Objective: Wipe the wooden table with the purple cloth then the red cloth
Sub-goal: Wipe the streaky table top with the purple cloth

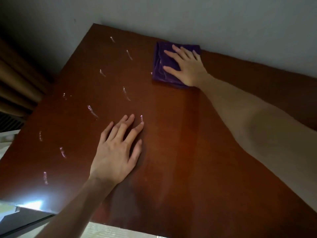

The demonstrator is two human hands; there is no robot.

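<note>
The wooden table [180, 143] fills most of the view, reddish brown and glossy. A folded purple cloth [160, 66] lies at the table's far edge against the wall. My right hand [186, 66] presses flat on top of it, fingers spread and pointing left. My left hand [118, 148] rests flat on the bare wood near the middle, fingers apart, holding nothing. Several pale streaks [127, 93] mark the left half of the tabletop. No red cloth is in view.
A grey wall [205, 19] runs along the table's far edge. Brown curtains [15, 79] hang to the left of the table. Bright light reflects off the near left corner [32, 203]. The table's near edge [128, 227] shows at the bottom.
</note>
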